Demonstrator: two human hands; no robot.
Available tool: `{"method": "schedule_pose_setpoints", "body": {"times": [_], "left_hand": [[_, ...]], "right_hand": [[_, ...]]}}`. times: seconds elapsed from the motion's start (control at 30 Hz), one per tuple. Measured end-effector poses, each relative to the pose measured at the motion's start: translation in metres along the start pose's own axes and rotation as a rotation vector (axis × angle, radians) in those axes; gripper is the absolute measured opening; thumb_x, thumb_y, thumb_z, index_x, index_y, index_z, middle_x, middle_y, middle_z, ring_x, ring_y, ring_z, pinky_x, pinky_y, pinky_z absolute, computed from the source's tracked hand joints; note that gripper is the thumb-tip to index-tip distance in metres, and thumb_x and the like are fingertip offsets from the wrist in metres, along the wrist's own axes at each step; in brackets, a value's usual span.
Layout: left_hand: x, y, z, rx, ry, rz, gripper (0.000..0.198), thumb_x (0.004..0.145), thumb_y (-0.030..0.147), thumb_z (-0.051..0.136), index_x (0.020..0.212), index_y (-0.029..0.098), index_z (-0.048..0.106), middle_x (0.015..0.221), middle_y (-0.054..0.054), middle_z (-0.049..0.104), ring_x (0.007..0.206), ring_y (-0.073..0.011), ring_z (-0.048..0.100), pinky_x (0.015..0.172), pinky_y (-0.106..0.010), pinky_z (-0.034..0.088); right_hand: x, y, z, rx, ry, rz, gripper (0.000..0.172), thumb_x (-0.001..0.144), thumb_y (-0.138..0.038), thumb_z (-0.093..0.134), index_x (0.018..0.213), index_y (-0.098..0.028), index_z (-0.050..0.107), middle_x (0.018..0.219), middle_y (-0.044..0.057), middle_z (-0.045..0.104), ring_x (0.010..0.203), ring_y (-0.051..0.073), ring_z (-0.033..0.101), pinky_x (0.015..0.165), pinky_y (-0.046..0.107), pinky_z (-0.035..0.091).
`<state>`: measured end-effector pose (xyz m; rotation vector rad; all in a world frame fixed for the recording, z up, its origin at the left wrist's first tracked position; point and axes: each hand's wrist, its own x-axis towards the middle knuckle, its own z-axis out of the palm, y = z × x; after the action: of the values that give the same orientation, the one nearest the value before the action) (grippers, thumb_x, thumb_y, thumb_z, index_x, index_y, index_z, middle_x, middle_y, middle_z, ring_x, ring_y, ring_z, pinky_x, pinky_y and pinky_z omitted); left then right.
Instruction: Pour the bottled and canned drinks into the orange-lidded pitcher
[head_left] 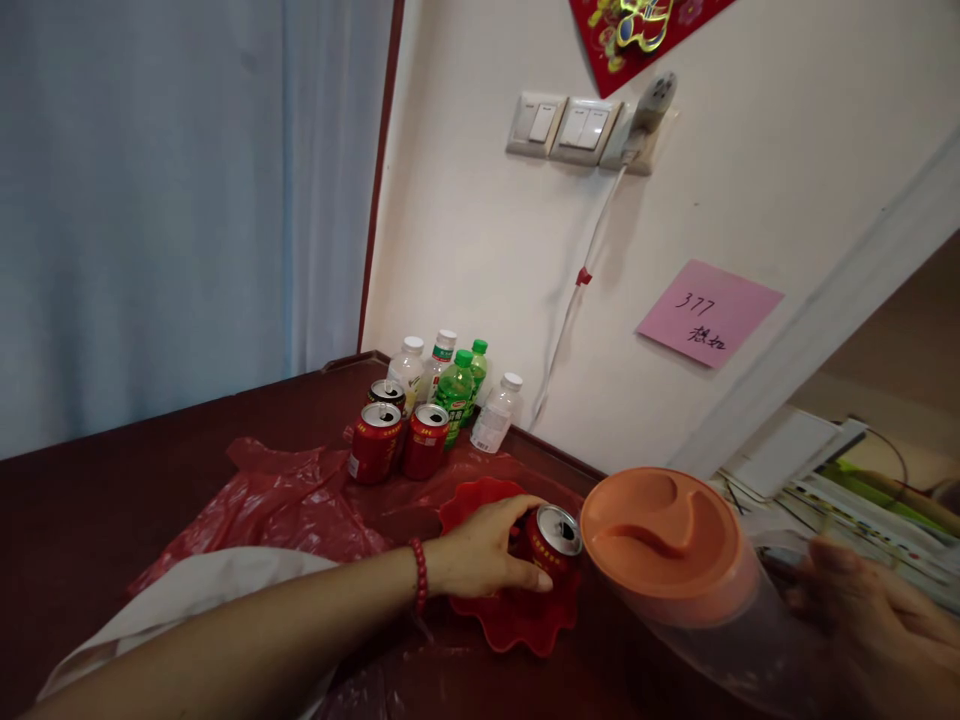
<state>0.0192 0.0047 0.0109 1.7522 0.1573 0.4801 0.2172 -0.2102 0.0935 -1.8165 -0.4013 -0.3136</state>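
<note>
My left hand (476, 550), with a red bead bracelet at its wrist, is wrapped around a red drink can (551, 555). The can's top is open, and it stands in or just over a red wavy-rimmed dish (517, 632); the base is hidden. To the right is a clear plastic pitcher (720, 640) with an orange lid (660, 545), tilted in view and close beside the can. My right hand (870, 620), blurred by motion, is closed at the pitcher's handle side.
Behind the dish stand more red cans (377, 445), green-capped bottles (454, 395) and white-capped bottles (496, 412). A crumpled red plastic bag (300, 510) lies on the dark red table (90, 500). A white cable (592, 240) hangs down the wall behind.
</note>
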Motion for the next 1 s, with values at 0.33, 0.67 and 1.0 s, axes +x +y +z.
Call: {"method": "schedule_pose_setpoints", "body": {"times": [0.33,0.67,1.0], "left_hand": [[0.000,-0.004,-0.001,0.087,0.008,0.010,0.076,0.063,0.026,0.088,0.132,0.019,0.056,0.132,-0.013,0.063,0.121,-0.0319,0.058,0.105,-0.047,0.044],[0.000,-0.006,-0.001,0.097,0.009,0.028,0.074,0.064,0.029,0.088,0.131,0.022,0.057,0.129,-0.011,0.065,0.118,-0.0314,0.060,0.102,-0.046,0.046],[0.000,0.000,0.000,0.039,-0.013,0.025,0.074,0.064,0.031,0.087,0.131,0.020,0.057,0.128,-0.011,0.064,0.118,-0.0315,0.059,0.103,-0.046,0.045]], "right_hand": [[0.000,0.007,0.001,0.040,0.005,0.025,0.050,0.069,-0.070,0.074,0.081,-0.022,0.068,0.068,0.000,0.060,0.059,0.014,0.050,0.043,0.023,0.038],[0.002,0.008,0.003,0.016,0.021,0.017,0.051,0.068,-0.071,0.074,0.083,-0.023,0.069,0.068,0.001,0.059,0.060,0.015,0.048,0.042,0.023,0.035],[0.007,0.018,-0.001,0.004,0.016,-0.002,0.049,0.065,-0.070,0.076,0.082,-0.025,0.071,0.066,0.002,0.060,0.057,0.017,0.050,0.041,0.027,0.036]]}}
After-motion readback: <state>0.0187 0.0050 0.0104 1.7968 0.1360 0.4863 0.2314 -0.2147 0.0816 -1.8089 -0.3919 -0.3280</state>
